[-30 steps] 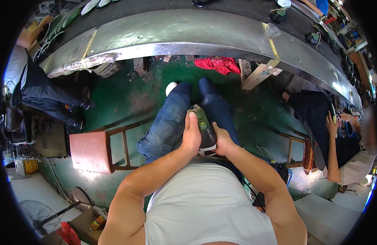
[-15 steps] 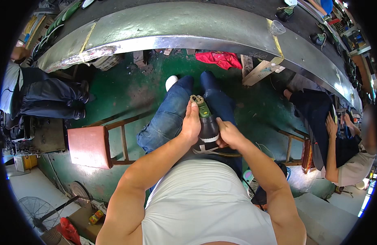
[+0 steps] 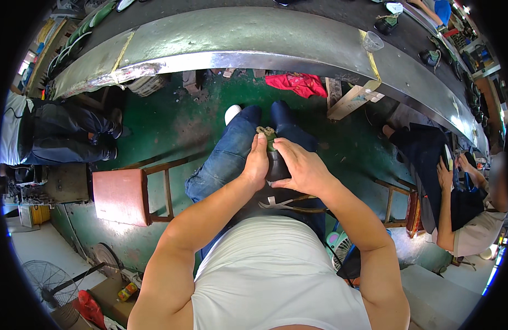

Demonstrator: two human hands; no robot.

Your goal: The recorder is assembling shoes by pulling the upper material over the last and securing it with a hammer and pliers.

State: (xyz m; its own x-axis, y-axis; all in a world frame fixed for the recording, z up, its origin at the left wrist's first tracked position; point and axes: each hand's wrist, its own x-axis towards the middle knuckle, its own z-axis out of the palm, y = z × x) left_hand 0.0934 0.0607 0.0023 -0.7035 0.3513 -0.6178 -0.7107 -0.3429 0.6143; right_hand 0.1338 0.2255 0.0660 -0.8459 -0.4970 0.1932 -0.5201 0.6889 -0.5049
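Above my lap, between my knees, I hold a dark shoe [image 3: 276, 165] with a green upper part and a bunched, tan far end. My left hand [image 3: 257, 163] lies along the shoe's left side, its fingers pointing away from me. On the right side my right hand [image 3: 303, 165] grips it, fingertips on the green part and thumb on the near end. Both hands cover much of the shoe. A pincer-like tool [image 3: 289, 204] with long curved handles and a white wrapping rests on the dark cloth across my lap, nearer my belly.
A metal-edged conveyor bench [image 3: 237, 41] curves across the far side, bearing shoes and a clear cup [image 3: 373, 40]. A stool [image 3: 121, 197] stands left, and a small green fan [image 3: 339, 246] by my right side. Seated people flank me. Red cloth [image 3: 297, 84] lies under the bench.
My right hand has shifted from the shoe's near right edge up and over it, now spanning its side. The white near tip is now hidden. My left hand stays nearly in place.
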